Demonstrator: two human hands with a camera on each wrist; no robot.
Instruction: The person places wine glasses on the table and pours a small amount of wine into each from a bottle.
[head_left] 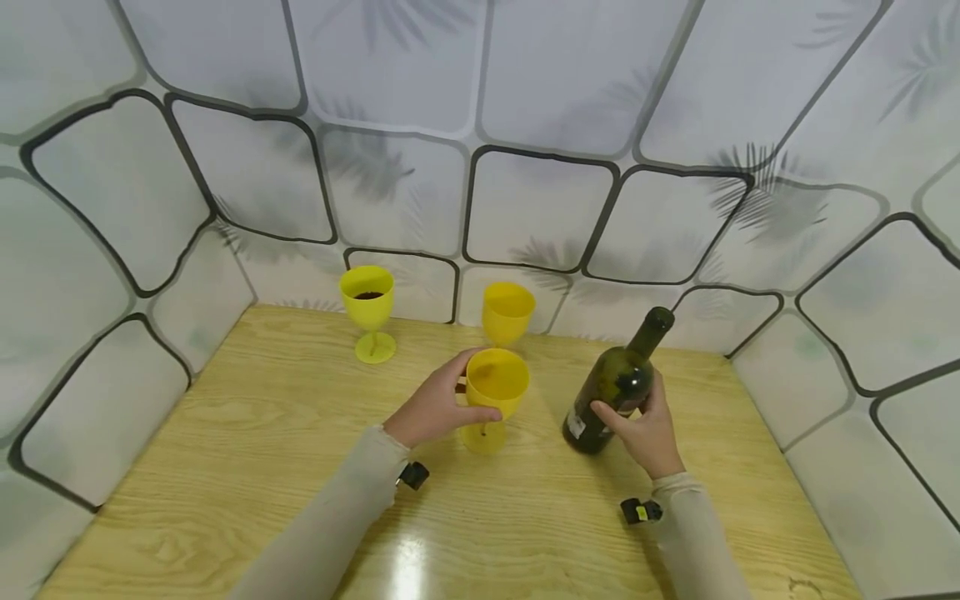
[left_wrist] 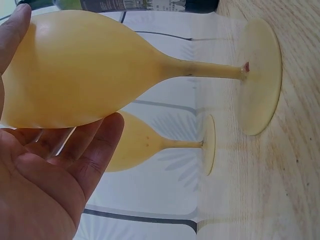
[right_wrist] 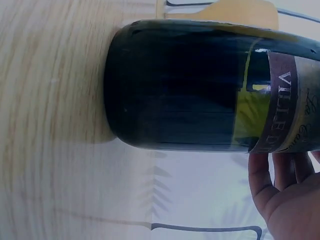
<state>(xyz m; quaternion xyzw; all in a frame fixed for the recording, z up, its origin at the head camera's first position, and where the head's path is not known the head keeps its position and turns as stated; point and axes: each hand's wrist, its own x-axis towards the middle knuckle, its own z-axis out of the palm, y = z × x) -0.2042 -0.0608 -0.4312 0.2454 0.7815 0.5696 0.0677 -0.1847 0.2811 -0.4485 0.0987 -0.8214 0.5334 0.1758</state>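
In the head view my left hand (head_left: 442,402) holds the bowl of a yellow-orange plastic goblet (head_left: 497,385), thumb on the near side and fingers round the far side. The goblet (left_wrist: 95,70) stands upright on its round foot, as the left wrist view shows. My right hand (head_left: 647,429) grips a dark green wine bottle (head_left: 611,396) around its body. The bottle (right_wrist: 185,85) has its base at the tabletop and a label reading "VILLE D". Its neck is uncorked and points up. Part of the label is outside the right wrist view.
A second orange goblet (head_left: 507,310) stands behind the held one, its lower part hidden. To the back left is a yellow-green goblet (head_left: 369,302) with dark liquid in it. Patterned white walls (head_left: 540,208) enclose the wooden table (head_left: 495,533) at the back and sides.
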